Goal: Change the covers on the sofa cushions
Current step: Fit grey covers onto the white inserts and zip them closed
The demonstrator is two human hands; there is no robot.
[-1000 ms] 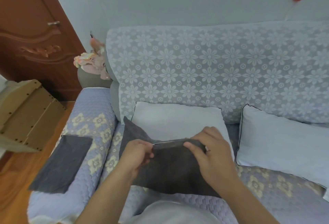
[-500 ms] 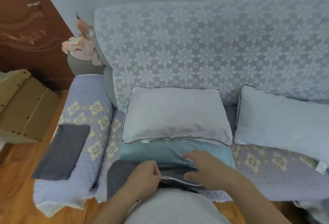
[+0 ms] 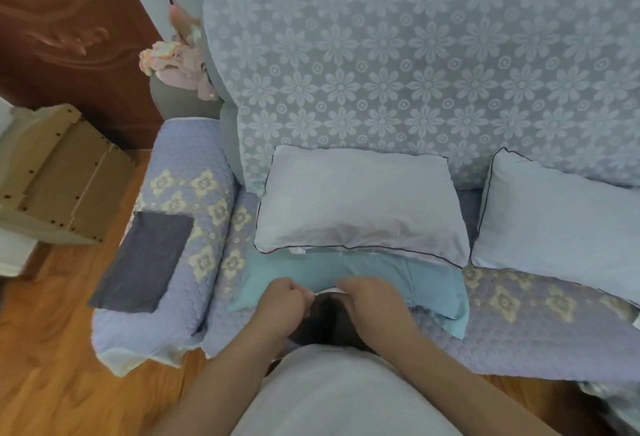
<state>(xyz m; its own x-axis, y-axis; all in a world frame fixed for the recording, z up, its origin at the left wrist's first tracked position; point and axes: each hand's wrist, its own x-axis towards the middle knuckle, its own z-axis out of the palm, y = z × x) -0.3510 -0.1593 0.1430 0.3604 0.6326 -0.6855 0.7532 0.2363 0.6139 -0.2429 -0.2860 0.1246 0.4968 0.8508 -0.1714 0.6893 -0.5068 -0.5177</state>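
A dark grey cushion cover (image 3: 325,323) hangs bunched between my two hands, close to my body at the sofa's front edge. My left hand (image 3: 283,304) is curled in a fist and pinches the cover's pale zipper edge. My right hand (image 3: 372,300) grips the same edge from the right. Behind the hands a light blue cover (image 3: 391,279) lies flat on the seat. A bare white cushion (image 3: 356,203) with dark piping leans against the backrest above it. A second white cushion (image 3: 561,220) lies to the right.
A folded dark grey cover (image 3: 145,259) lies on the quilted lilac armrest (image 3: 187,193). The backrest wears a floral lace throw (image 3: 415,64). A cardboard box (image 3: 59,175) and a brown door (image 3: 62,30) stand at the left, over wooden floor (image 3: 45,366).
The view tilted down and the dark cover dropped from in front of the white cushion to my lap. The hands came closer together on its zipper edge, and the light blue cover came into view.
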